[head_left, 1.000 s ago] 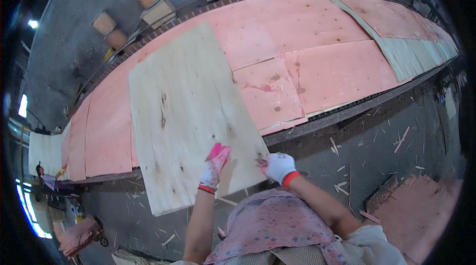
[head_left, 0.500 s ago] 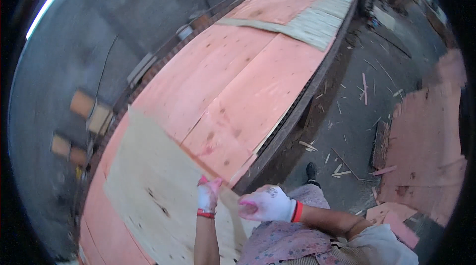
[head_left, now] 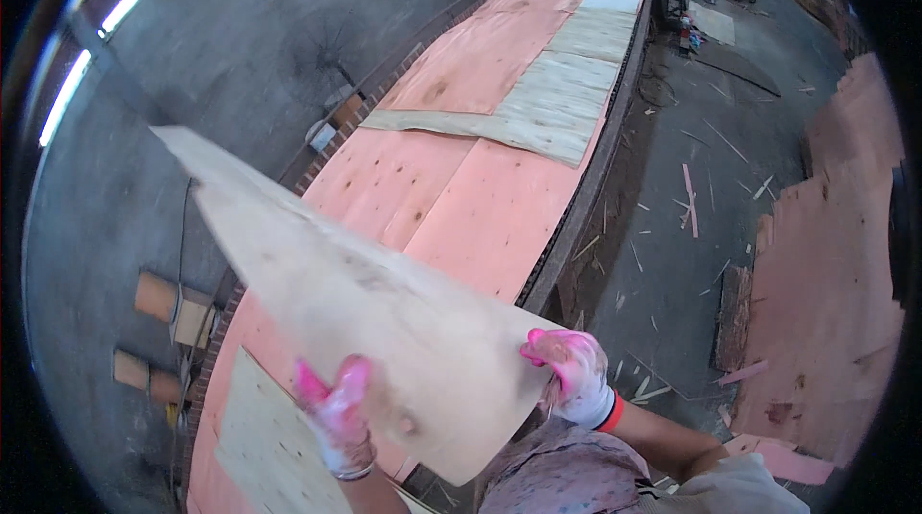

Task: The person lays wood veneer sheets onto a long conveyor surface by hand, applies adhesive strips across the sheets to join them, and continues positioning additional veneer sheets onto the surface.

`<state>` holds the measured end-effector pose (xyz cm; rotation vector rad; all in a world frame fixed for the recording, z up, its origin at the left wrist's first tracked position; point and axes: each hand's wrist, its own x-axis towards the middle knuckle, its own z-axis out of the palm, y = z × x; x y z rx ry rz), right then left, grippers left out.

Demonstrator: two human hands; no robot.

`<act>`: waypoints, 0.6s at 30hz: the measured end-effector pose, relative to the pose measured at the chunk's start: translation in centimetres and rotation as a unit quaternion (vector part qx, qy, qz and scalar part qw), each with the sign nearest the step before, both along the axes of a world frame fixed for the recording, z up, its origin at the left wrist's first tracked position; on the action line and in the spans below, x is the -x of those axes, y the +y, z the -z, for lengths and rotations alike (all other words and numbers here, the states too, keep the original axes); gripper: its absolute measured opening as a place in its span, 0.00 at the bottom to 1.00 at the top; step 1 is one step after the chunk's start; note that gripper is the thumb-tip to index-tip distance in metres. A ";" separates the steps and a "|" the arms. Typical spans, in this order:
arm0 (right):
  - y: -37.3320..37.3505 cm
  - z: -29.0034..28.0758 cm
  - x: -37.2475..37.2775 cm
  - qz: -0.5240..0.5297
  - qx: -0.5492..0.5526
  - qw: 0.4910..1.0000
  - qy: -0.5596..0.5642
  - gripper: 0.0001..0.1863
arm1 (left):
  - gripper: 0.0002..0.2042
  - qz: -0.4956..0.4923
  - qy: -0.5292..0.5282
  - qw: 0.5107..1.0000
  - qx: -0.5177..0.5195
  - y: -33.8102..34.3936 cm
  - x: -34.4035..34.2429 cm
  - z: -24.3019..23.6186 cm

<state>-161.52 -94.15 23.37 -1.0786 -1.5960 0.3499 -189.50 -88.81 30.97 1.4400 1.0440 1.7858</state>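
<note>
A pale veneer sheet point(head_left: 384, 312) is raised at a tilt above the long row of pink sheets, its far-left corner sticking up. My right hand point(head_left: 576, 375), in a white glove with pink-stained fingers and a red cuff, is closed on the sheet's right edge. At the near-left edge is my left hand point(head_left: 338, 418), gloved and pink-stained too. Its thumb and fingers are spread apart; whether they touch the sheet is unclear. Another pale veneer sheet point(head_left: 264, 432) lies on the pink surface beneath, partly hidden by the raised one and my left hand.
Pink veneer sheets point(head_left: 490, 211) cover a long bench with a dark metal edge point(head_left: 567, 259). Pale sheets point(head_left: 562, 96) lie farther along it. On the right stands a pink veneer stack point(head_left: 816, 312), with wood scraps point(head_left: 690, 199) on the floor. Boxes point(head_left: 192, 317) stand left.
The pale sheet has lifted off the bench and tilted, uncovering another pale sheet below. My right hand has closed on its edge; my left hand has moved left and spread. The view has shifted.
</note>
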 end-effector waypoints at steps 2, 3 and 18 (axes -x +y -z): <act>2.4 -1.5 -2.3 -0.033 -0.051 0.997 -0.050 0.29 | 0.27 0.007 -0.021 0.999 0.030 0.5 -1.5 -3.1; 3.8 -2.2 -2.1 0.024 -0.141 0.980 -0.136 0.26 | 0.28 0.009 -0.036 0.998 0.053 0.7 -1.3 -4.7; 12.9 8.0 -1.2 -0.150 0.284 0.565 0.760 0.24 | 0.17 0.170 -0.479 0.820 0.262 7.7 12.3 14.2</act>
